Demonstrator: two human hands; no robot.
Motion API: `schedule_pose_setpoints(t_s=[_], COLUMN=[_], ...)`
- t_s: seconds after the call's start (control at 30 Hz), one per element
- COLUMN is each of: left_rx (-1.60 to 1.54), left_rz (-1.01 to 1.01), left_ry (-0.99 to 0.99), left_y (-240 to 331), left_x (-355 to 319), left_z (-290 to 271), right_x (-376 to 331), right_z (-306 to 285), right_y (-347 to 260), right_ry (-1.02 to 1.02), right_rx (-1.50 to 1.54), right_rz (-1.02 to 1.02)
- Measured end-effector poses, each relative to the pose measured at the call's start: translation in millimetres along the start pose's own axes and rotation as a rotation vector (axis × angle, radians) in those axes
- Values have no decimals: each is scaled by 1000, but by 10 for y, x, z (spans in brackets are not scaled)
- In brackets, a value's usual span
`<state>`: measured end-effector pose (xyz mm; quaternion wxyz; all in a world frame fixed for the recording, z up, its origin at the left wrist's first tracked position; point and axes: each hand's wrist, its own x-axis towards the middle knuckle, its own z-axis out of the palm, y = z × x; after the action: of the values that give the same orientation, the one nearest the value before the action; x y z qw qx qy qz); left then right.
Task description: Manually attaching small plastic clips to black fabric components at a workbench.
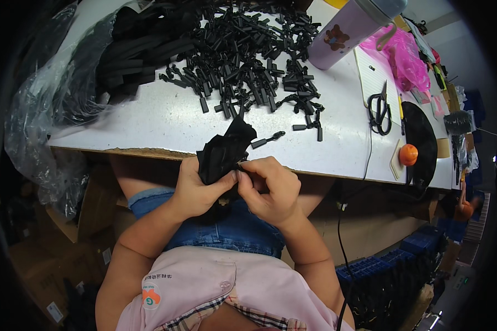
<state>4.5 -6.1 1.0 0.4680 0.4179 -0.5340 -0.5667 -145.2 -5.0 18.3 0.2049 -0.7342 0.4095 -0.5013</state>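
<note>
Black fabric in both hands, tip forward, long axis slightly rightward

A white table with a chipped brown edge overhangs tan floor.

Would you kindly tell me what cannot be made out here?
- Head view, hidden by its own grip: what the right hand pinches beside the black fabric.
- Head view, hidden behind the fabric: the far side of the left hand.
- Head view, cut off by the upper edge: the top of the lilac bottle.
- Head view, too small and blurred: what the distant person is doing.
</note>
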Motion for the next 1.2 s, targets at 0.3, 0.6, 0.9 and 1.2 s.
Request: schedule_pose_setpoints(t_s=[0.3, 0.6, 0.9, 1.2], left_rx=[-94, -155, 89, -27], left_rz=[46, -35, 122, 86], left_ry=[-90, -53, -55, -21], left_y=[23, 46, 28, 98], left_x=[-36, -45, -22, -41], left_z=[12, 33, -12, -33], right_x=[-60, -51, -18, 34], right_z=[-36, 35, -74, -116], right_y=[15, -22, -24, -82], right_ry=[-40, 65, -66, -104], right_rx=[346, 72, 197, 385], right_rz=[263, 33, 182, 307])
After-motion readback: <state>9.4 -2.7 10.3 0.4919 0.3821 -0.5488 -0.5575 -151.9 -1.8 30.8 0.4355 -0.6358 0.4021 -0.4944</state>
